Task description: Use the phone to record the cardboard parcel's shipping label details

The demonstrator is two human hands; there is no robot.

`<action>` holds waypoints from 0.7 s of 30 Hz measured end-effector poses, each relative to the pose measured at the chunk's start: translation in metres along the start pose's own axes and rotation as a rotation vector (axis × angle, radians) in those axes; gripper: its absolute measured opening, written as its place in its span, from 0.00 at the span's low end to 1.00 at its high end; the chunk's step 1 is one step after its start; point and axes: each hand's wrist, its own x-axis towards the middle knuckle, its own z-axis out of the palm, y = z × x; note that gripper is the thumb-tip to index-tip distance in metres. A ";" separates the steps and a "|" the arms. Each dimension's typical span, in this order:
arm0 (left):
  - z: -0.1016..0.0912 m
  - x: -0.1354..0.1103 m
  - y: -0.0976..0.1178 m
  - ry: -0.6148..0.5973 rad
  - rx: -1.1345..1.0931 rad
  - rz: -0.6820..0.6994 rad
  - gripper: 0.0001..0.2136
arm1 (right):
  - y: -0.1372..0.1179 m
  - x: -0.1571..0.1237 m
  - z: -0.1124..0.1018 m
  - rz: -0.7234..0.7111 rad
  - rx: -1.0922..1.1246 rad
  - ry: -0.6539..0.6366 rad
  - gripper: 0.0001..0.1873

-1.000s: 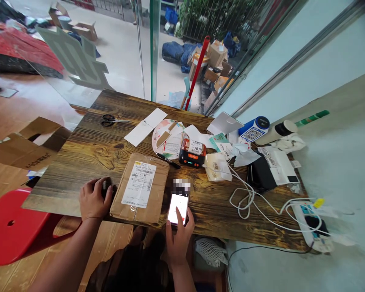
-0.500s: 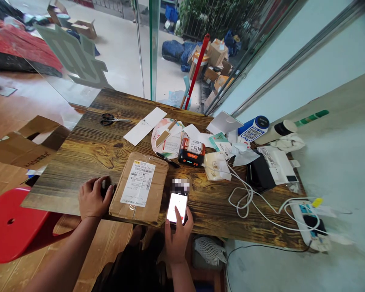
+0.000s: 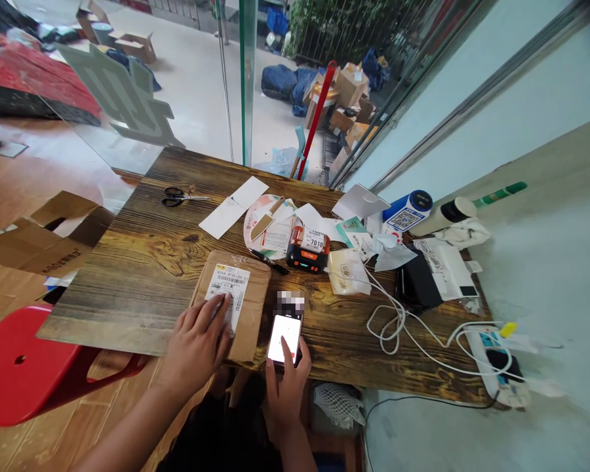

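My left hand [image 3: 194,341] lies over the lower left part of a cardboard box [image 3: 257,288], its fingers stretched across the white shipping label [image 3: 230,275]. The hand covers much of the printing. Just right of the box is a smartphone [image 3: 281,330] with a lit, mostly white screen. My right hand [image 3: 288,387] has thumb and fingers at the two sides of the phone's lower end, with the index finger on the screen. Beyond them stand a small black and orange label printer [image 3: 307,255] with a label coming out and a black pen [image 3: 270,261].
Scissors [image 3: 183,196], white cards [image 3: 233,207] and a round paper fan [image 3: 275,229] lie farther back on the wooden table [image 3: 147,262]. White cables [image 3: 393,328] run right to a power strip [image 3: 496,367]. A red stool [image 3: 24,373] stands at left, glass panes behind.
My left hand has moved right, from the table beside the box onto the box and its label. My right hand stays at the smartphone.
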 end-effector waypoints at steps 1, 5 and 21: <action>0.002 0.001 0.001 -0.005 0.011 -0.009 0.24 | 0.000 0.000 0.000 0.002 0.004 -0.003 0.24; 0.001 0.005 0.001 -0.024 0.023 -0.024 0.23 | -0.002 0.001 -0.001 0.006 0.002 -0.005 0.24; -0.001 0.011 0.005 -0.045 0.049 -0.070 0.24 | -0.002 0.002 -0.005 -0.023 -0.019 -0.014 0.24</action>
